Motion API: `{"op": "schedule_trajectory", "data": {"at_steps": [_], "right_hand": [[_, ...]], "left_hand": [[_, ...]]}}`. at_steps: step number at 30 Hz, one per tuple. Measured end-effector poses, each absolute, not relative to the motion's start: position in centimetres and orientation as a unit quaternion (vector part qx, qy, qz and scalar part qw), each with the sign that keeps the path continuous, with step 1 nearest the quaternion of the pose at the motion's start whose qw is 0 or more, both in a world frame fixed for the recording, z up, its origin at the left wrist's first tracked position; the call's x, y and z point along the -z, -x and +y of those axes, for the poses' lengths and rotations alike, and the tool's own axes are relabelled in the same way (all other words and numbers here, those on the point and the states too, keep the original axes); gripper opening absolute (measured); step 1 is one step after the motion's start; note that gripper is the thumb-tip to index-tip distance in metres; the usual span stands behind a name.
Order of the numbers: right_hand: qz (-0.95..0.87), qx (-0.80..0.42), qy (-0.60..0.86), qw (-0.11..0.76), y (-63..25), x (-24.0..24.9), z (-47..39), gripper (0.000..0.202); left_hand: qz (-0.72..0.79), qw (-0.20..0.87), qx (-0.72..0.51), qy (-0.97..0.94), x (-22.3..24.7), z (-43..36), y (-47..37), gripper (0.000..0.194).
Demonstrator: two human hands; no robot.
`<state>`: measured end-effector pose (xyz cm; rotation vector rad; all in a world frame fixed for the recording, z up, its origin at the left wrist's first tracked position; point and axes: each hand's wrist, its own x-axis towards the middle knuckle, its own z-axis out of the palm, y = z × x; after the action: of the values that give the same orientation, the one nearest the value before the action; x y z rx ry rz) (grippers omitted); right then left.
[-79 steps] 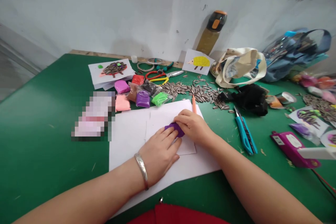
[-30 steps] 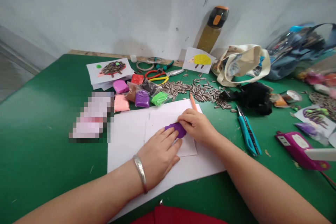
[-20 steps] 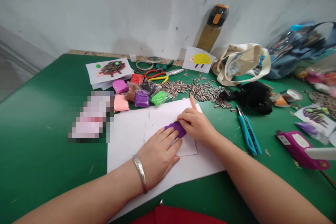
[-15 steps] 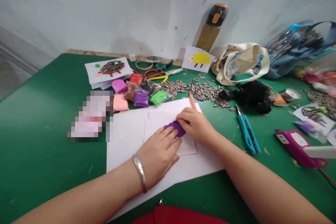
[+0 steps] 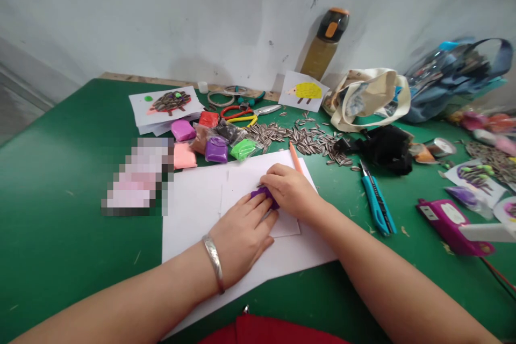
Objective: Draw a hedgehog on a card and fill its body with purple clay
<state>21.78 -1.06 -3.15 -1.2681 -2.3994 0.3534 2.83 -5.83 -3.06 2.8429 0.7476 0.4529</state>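
A purple clay shape (image 5: 274,203) lies on a small white card (image 5: 288,227), which rests on larger white paper (image 5: 189,209). My left hand (image 5: 244,236) lies flat with fingers stretched out, its fingertips on the lower left of the clay. Over the clay's upper right, my right hand (image 5: 288,191) has thumb and fingers pinched together; a small dark sliver, like a seed, shows at the fingertips. The fingers of both hands hide part of the clay. An orange pen (image 5: 295,157) lies on the paper behind my right hand.
Sunflower seeds (image 5: 308,137), clay packets (image 5: 216,149) and scissors (image 5: 245,116) lie behind the paper. A blue cutter (image 5: 378,199) and magenta device (image 5: 453,226) are at right. A bottle (image 5: 326,43) and yellow hedgehog picture (image 5: 302,91) stand by the wall; a pixelated object (image 5: 137,174) is at left.
My right hand has moved slightly left over the purple clay, covering more of it. My left hand stays in place. The view has shifted a little.
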Motion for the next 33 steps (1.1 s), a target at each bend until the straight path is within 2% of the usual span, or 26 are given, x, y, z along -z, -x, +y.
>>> {"op": "schedule_trajectory", "data": {"at_steps": [6,13,33], "right_hand": [[-0.884,-0.11,0.406,0.202,-22.3,3.1,-1.1,0.027],[-0.858,-0.135,0.424,0.257,-22.6,3.9,-0.7,0.025],[-0.865,-0.128,0.419,0.244,-23.5,3.4,-1.1,0.024]], "left_hand": [[0.256,0.081,-0.154,-0.951,3.0,-5.9,-2.8,0.041],[0.26,0.08,-0.143,-0.952,3.1,-5.9,-2.8,0.042],[0.266,0.093,-0.133,-0.95,3.0,-6.0,-2.7,0.041]]}}
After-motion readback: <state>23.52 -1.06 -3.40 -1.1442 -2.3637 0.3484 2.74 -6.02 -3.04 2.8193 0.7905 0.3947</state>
